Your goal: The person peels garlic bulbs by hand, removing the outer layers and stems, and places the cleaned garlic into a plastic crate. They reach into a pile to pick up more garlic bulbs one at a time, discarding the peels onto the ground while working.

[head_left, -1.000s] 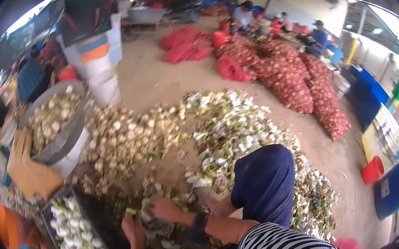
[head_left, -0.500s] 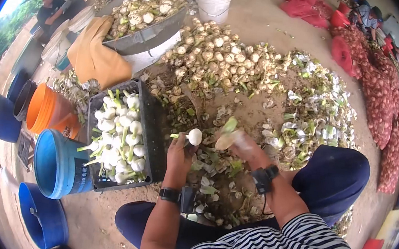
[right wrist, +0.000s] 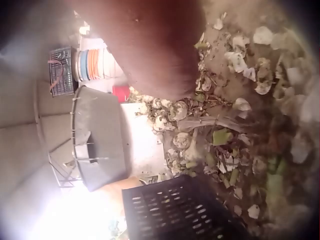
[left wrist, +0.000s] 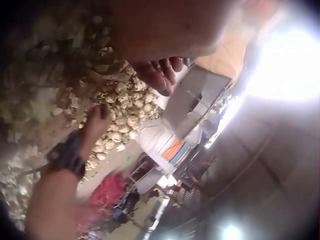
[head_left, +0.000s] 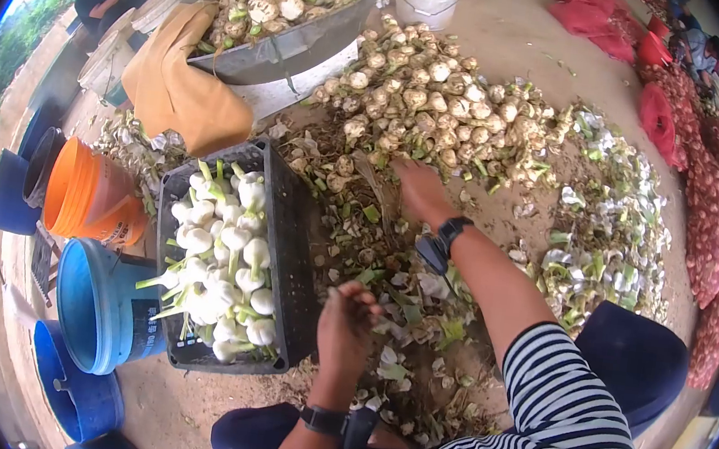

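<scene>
In the head view the left hand [head_left: 347,330], palm up with loosely curled fingers, holds nothing visible beside a black crate [head_left: 289,261] of white garlic bulbs [head_left: 221,231] with green stems. The left wrist view shows its bent fingers [left wrist: 161,80] close up. The right hand [head_left: 423,194] reaches down to the near edge of a heap of untrimmed garlic [head_left: 444,101]; its fingertips are hard to make out. Only a blurred part of the right hand [right wrist: 160,55] fills the top of the right wrist view, above bulbs and dry stalks [right wrist: 215,121].
A grey tub [head_left: 307,63] of garlic with a tan cloth [head_left: 185,85] stands behind the crate. Orange [head_left: 92,194] and blue buckets [head_left: 97,306] are at the left. Peelings [head_left: 609,217] lie at the right, near red net sacks [head_left: 707,211]. Other people sit farther off.
The white bulb has left the left hand, which is lower now. The right hand, earlier holding leafy peelings, has moved forward to the heap without them. The head view has swung left since the first frame.
</scene>
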A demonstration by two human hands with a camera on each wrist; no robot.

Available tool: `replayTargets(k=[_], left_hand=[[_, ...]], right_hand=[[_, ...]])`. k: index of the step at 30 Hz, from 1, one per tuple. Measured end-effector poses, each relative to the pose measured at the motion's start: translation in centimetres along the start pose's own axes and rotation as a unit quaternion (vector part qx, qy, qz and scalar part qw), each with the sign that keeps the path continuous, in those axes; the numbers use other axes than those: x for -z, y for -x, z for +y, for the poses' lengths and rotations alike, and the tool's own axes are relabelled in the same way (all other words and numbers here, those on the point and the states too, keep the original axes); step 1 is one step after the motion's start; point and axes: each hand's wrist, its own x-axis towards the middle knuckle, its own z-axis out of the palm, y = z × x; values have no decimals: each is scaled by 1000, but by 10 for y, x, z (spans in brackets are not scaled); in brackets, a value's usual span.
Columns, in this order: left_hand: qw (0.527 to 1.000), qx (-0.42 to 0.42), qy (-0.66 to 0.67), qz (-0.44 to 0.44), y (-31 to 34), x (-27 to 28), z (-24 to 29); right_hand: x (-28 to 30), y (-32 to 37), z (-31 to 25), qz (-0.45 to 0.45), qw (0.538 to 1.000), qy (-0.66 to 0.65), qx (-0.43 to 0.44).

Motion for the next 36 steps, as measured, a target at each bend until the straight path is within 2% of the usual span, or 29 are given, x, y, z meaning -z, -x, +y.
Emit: replayTargets(k=[4, 7, 8, 11, 12, 13, 14, 15, 16, 17, 18, 21, 22, 25, 28, 31, 33, 34, 36], left_hand=[[997, 61, -52, -12, -6, 0, -8], [996, 75, -48, -10, -12, 4, -9], [996, 78, -49, -7, -14, 4, -7], [996, 71, -36, -25, -15, 5, -7], [997, 65, -31, -34, -15, 6, -7], [996, 39, -80, -19, -15, 6, -9], [991, 11, -130, -5, -16, 6, -11], [983, -16, -181, 11, -17, 8, -13], [976, -54, -210, 25, -20, 14, -19], [966, -92, -237, 38, -26, 21, -25], [954, -129, -265, 51, -26, 23, -28], [870, -200, -448, 42, -14, 11, -16], [828, -225, -513, 8, -27, 35, -28], [770, -172, -614, -6, 1, 1, -15], [664, -340, -665, -46, 6, -1, -20], [648, -361, -668, -59, 19, -11, -17], [674, -359, -643, -60, 17, -12, -16], [687, -355, -631, -59, 15, -10, -17], [819, -293, -484, -93, 5, -7, -17]], right_hand=[[-49, -66, 11, -9, 992, 112, 53], [-57, -78, 12, -52, 990, 133, 17], [-51, -74, 13, -46, 991, 123, 36], [-54, -52, 26, 63, 996, 51, 47], [-41, -43, 17, -10, 998, -21, -58], [-21, -28, 3, -81, 979, -93, -160], [-7, -10, -10, -148, 940, -162, -260], [-12, 18, -17, -109, 899, -328, -269], [-20, 48, -23, -67, 831, -483, -268], [-9, 70, -40, -81, 755, -586, -284], [4, 89, -59, -92, 665, -679, -296], [23, 132, -96, -104, 621, -715, -304], [27, 142, -104, -89, 616, -722, -303], [40, 159, -113, -57, 615, -723, -308], [49, 160, -116, -52, 620, -703, -343], [59, 161, -120, -18, 607, -706, -365], [68, 160, -121, 1, 602, -715, -355], [74, 161, -121, -6, 616, -714, -332], [84, 164, -118, -21, 643, -712, -283]])
